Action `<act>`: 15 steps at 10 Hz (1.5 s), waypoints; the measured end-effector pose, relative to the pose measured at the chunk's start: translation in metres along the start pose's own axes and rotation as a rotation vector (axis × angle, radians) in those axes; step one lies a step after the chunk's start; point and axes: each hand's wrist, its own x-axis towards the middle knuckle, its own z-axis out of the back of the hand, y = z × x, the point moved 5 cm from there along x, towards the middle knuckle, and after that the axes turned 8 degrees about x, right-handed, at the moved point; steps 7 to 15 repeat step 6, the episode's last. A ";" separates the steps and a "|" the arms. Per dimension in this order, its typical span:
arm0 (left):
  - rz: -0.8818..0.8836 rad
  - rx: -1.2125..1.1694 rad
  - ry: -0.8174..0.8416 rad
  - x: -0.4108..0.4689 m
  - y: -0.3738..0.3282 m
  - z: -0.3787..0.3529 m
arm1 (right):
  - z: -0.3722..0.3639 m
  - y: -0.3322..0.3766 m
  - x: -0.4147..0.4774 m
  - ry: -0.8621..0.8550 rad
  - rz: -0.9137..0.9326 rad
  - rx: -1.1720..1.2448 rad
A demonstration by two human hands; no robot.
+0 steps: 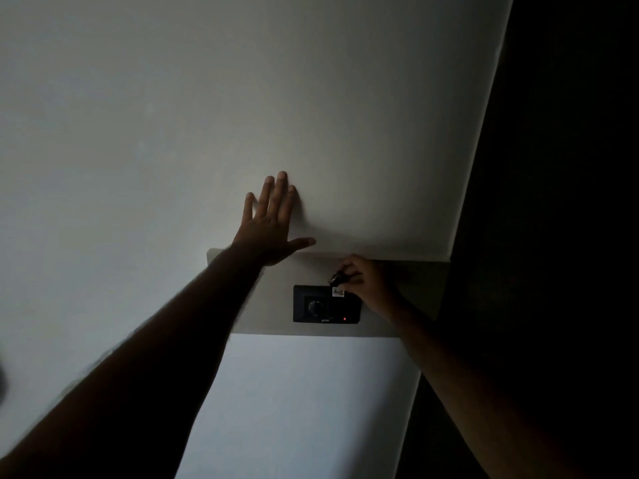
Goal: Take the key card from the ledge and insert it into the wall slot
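Observation:
The room is dim. My right hand pinches the dark top of a key card with a small white label, held upright at the top right of a black wall panel. The card's lower end meets the panel's top edge, where the slot itself is hidden. A red light glows low on the panel, next to a round dial. My left hand lies flat on the white wall above and left of the panel, fingers spread, holding nothing.
The panel sits on a grey band that runs across the white wall. A dark door or wall edge fills the right side. Both forearms reach up from the bottom of the view.

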 end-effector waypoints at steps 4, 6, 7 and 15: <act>0.007 0.006 0.089 -0.001 -0.002 0.002 | -0.001 0.000 -0.009 0.023 0.087 -0.181; 0.021 -0.020 0.127 0.000 -0.002 0.006 | 0.014 0.026 -0.018 0.009 0.150 -0.221; 0.021 -0.020 0.127 0.000 -0.002 0.006 | 0.014 0.026 -0.018 0.009 0.150 -0.221; 0.021 -0.020 0.127 0.000 -0.002 0.006 | 0.014 0.026 -0.018 0.009 0.150 -0.221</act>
